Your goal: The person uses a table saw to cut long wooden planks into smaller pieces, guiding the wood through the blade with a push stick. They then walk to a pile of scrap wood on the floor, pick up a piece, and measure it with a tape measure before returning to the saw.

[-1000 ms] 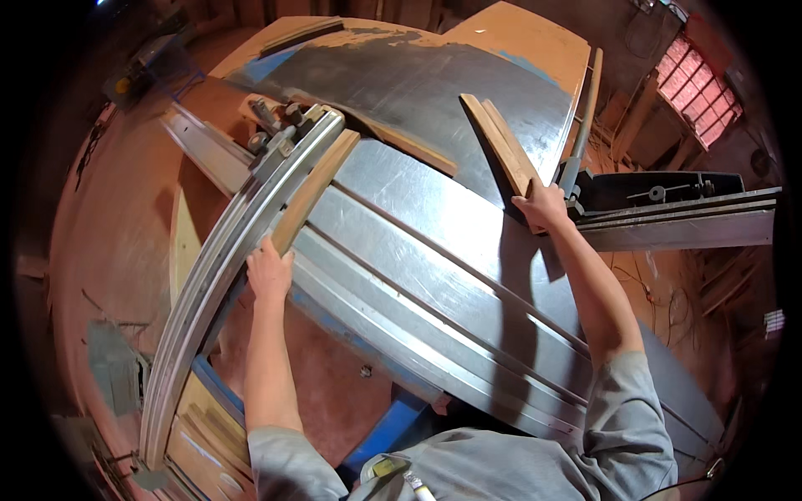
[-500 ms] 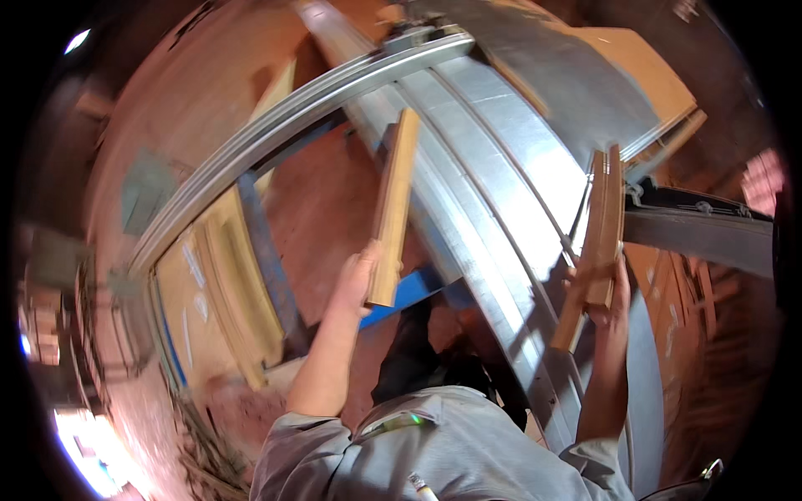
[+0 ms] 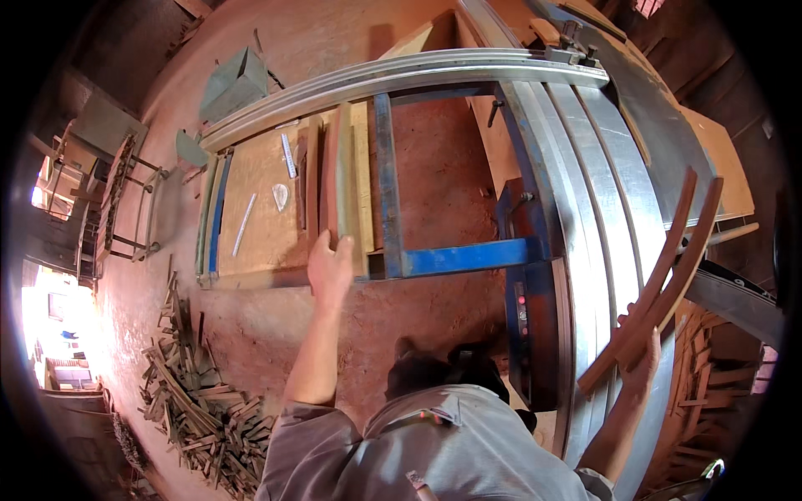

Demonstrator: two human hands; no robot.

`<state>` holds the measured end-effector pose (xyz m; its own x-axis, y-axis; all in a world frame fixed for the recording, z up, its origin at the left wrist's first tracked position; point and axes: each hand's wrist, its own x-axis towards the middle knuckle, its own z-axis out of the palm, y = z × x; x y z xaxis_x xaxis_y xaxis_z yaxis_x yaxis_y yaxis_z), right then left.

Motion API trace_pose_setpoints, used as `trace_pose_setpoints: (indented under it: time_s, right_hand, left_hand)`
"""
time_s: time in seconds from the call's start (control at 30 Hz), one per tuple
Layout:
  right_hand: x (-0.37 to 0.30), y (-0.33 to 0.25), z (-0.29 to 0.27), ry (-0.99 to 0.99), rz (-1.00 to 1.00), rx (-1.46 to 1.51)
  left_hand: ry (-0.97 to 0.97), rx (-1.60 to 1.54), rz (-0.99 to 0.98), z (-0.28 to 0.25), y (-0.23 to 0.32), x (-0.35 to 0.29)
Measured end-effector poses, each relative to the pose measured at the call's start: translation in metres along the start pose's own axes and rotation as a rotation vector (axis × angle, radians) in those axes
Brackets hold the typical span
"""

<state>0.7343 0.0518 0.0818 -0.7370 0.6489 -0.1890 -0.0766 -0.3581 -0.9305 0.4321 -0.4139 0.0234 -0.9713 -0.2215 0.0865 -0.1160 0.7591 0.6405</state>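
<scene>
My left hand (image 3: 331, 265) is closed around the near end of a wooden strip (image 3: 343, 171). That strip lies lengthwise beside other wooden strips (image 3: 312, 179) on a plywood panel (image 3: 251, 265) set in the frame at the left. On the right, my right hand (image 3: 642, 361) grips two long wooden strips (image 3: 681, 275) that cross each other at a narrow angle. They are held over the edge of the metal sliding table (image 3: 597, 250). Part of the right hand's grip is hidden behind the wood.
A long metal fence (image 3: 393, 75) runs along the far side of the frame. A blue crossbar (image 3: 468, 255) spans the gap ahead of my legs. On the panel lie a ruler (image 3: 243, 224) and a protractor (image 3: 280, 196). Scrap wood (image 3: 200, 409) is heaped on the floor at lower left.
The view has swung left. My left hand has carried its strip left from beside the metal table and down onto the panel's strips. My right hand still holds its two strips.
</scene>
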Motion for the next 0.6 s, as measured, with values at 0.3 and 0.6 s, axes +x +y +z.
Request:
trace_pose_setpoints:
  time_s: [0.3,0.6]
  right_hand:
    - [-0.055,0.083,0.223,-0.47,0.215,-0.017]
    - [-0.13,0.162,0.367,-0.959,0.347,0.053]
  left_hand:
    - [-0.795,-0.739,0.264,-0.055,0.006,-0.084]
    - [-0.608,-1.053,-0.039,-0.096,-0.079,-0.134]
